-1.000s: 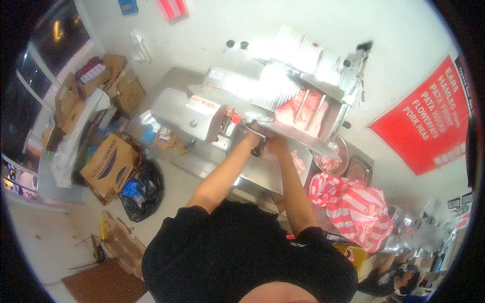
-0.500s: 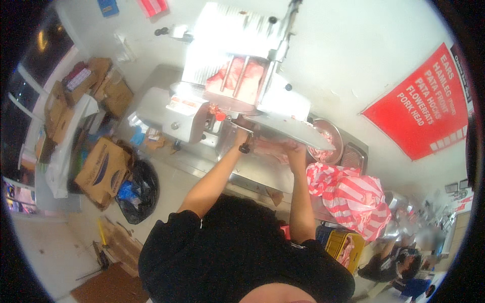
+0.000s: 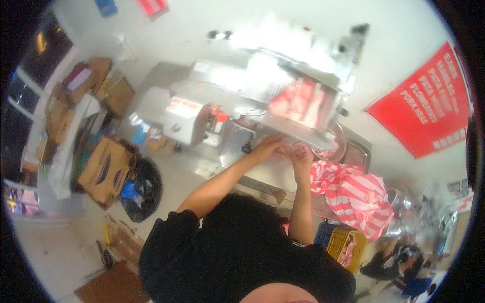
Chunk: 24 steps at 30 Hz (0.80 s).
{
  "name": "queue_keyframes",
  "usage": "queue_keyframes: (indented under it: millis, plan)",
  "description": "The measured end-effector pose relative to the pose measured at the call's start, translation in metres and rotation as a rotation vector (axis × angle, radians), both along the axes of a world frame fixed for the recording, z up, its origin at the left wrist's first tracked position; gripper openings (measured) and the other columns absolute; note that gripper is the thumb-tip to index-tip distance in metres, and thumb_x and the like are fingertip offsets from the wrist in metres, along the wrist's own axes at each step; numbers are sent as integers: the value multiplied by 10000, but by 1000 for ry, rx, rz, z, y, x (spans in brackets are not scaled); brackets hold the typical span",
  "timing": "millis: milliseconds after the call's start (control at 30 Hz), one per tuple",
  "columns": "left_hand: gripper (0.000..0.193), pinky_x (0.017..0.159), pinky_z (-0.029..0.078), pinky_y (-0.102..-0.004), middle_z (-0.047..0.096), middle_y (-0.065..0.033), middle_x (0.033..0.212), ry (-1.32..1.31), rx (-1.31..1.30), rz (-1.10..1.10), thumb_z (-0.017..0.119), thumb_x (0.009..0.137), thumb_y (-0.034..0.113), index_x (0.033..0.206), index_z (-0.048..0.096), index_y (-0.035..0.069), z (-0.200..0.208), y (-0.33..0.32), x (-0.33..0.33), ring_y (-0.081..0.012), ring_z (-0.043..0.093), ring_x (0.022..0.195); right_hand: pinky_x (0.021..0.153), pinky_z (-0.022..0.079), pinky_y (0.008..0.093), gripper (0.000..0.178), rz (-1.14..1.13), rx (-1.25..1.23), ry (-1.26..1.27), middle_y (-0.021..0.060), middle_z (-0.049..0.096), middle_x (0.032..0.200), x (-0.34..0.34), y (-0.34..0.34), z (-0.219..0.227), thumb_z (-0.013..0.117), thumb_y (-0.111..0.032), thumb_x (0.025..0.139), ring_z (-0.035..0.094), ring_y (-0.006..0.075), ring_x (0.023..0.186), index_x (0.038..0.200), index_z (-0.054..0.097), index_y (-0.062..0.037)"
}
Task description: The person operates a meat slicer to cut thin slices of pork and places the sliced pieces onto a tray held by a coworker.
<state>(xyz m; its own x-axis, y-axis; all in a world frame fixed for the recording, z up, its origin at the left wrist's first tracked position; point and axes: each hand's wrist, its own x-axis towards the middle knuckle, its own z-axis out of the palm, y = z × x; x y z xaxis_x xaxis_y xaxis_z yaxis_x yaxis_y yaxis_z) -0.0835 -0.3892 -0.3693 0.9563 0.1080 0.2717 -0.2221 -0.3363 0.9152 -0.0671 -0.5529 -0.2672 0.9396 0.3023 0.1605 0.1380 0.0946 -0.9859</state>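
A large meat slicer (image 3: 184, 121) stands on the metal counter in front of me, its ribbed carriage pushed to the right. In the carriage lies a pink block of meat (image 3: 298, 102). Thin meat slices (image 3: 287, 148) hang between my hands, just below the carriage's near edge. My left hand (image 3: 269, 147) reaches in from the left with its fingers closed on the edge of the slices, somewhat blurred. Close beside it, my right hand (image 3: 302, 154) is closed on their right side. The slicer's blade is mostly hidden.
Right of the carriage stands a metal bowl (image 3: 344, 144) of cut meat, partly covered. Red-striped plastic bags (image 3: 359, 199) lie on the counter's right. Below them is a yellow crate (image 3: 357, 252) with meat. Cardboard boxes (image 3: 107, 169) and a black bag (image 3: 149, 189) are at left. A co-worker (image 3: 399, 262) is at far right.
The slicer's carriage has slid to the right with the meat block. My left hand has left the slicer's knob area and moved right to the slices in my right hand.
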Motion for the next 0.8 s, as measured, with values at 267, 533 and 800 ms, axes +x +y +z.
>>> queue_keyframes:
  millis: [267, 533, 800]
  plan:
    - [282, 708, 522, -326, 662, -62, 965, -25, -89, 254, 644, 918, 277, 1127, 637, 88, 35, 21, 1, -187, 631, 803, 823, 468, 423, 181, -161, -829, -854, 181, 663, 853, 23, 8, -27, 713, -142, 804, 618, 358, 859, 936, 675, -23]
    - [254, 684, 505, -299, 635, -35, 953, -12, -1382, 404, 609, 931, 288, 1102, 622, 100, 44, 64, 42, -155, 591, 776, 922, 466, 429, 255, 122, -606, -709, 171, 627, 1067, 1, 46, -28, 669, -17, 803, 593, 345, 1044, 1051, 611, -28]
    - [232, 660, 488, -273, 609, -8, 941, -3, -1551, 165, 574, 945, 299, 1076, 607, 112, 19, 40, -1, -122, 550, 749, 911, 470, 439, 301, 198, -577, -452, 232, 641, 1109, 34, 49, -36, 639, -101, 826, 616, 348, 1048, 1105, 627, 11]
